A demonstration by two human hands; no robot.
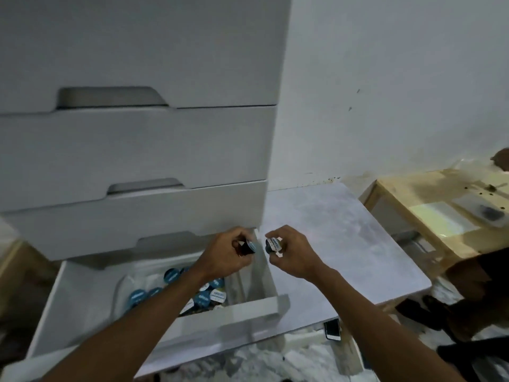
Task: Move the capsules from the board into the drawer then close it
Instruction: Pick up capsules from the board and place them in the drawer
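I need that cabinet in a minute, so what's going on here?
A person is putting capsules away. The left hand grips a dark capsule over the open bottom drawer, and the right hand pinches a second capsule just beside it, above the drawer's right edge. A heap of capsules lies in the drawer. The grey board next to it shows none in view. The drawer is not yet closed.

A dark blue-lidded capsule [250, 247] is pinched in the left hand [228, 253] and a white-lidded capsule [272, 244] in the right hand [290, 256], both over the right wall of the pulled-out bottom drawer [265, 275]. A heap of capsules [205, 296] lies inside. The grey marbled board [338, 244] lies flat beside the drawer.
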